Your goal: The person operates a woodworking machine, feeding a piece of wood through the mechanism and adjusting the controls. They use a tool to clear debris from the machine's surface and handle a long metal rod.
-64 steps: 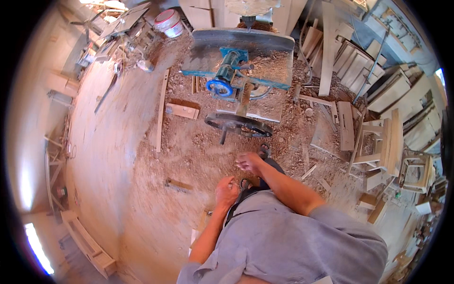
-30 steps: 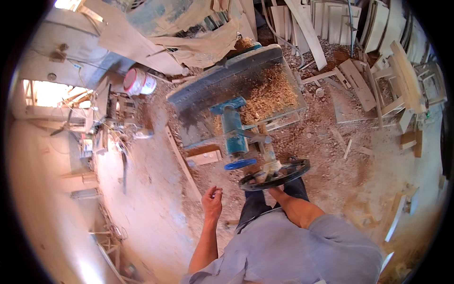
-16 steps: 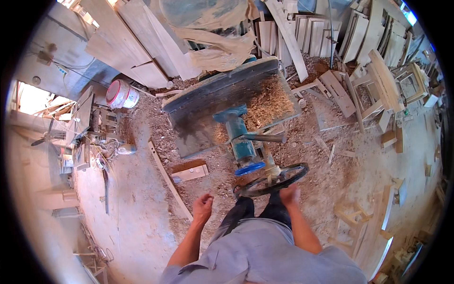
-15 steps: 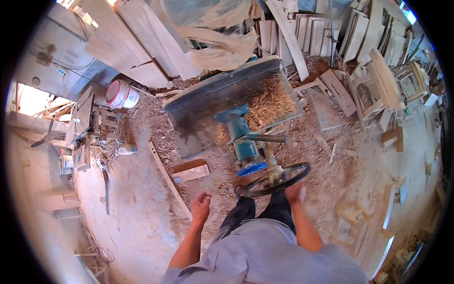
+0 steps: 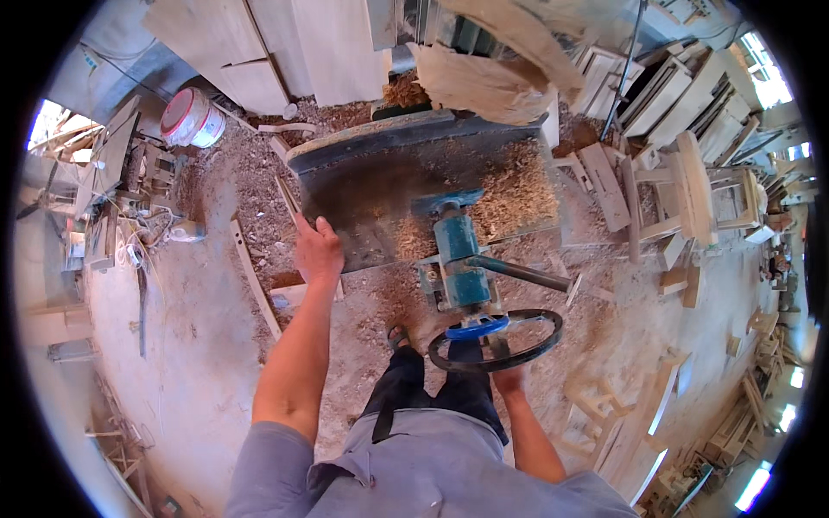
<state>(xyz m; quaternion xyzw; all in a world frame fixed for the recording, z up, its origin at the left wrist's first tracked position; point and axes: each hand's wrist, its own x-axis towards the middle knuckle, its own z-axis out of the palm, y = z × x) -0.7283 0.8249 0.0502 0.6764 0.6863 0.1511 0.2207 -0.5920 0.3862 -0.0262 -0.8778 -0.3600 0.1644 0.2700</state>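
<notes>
My left hand (image 5: 319, 252) reaches to the left edge of a machine's dark metal table (image 5: 345, 194). Its thumb stands apart from the fingers. A thin wooden strip (image 5: 286, 195) shows just past the fingertips; whether they touch it I cannot tell. My right hand (image 5: 509, 378) is at the near rim of a black handwheel (image 5: 548, 342), which hides its fingers. Over the table reaches a teal machine arm (image 5: 455, 237) with a dark lever (image 5: 522, 274) and a smaller blue handwheel (image 5: 477, 328). Wood shavings (image 5: 522, 194) are heaped on the table's right half.
A white and red bucket (image 5: 194, 121) is at the far left. Large boards (image 5: 332, 52) lean at the back. A long wooden piece (image 5: 253, 274) and a short block (image 5: 289, 296) lie on the dusty floor. Wooden frames (image 5: 682, 194) stand at the right.
My left hand has moved forward from beside my legs to the table's left edge. My right hand has shifted from the wheel's right side to its near rim. The view has moved too.
</notes>
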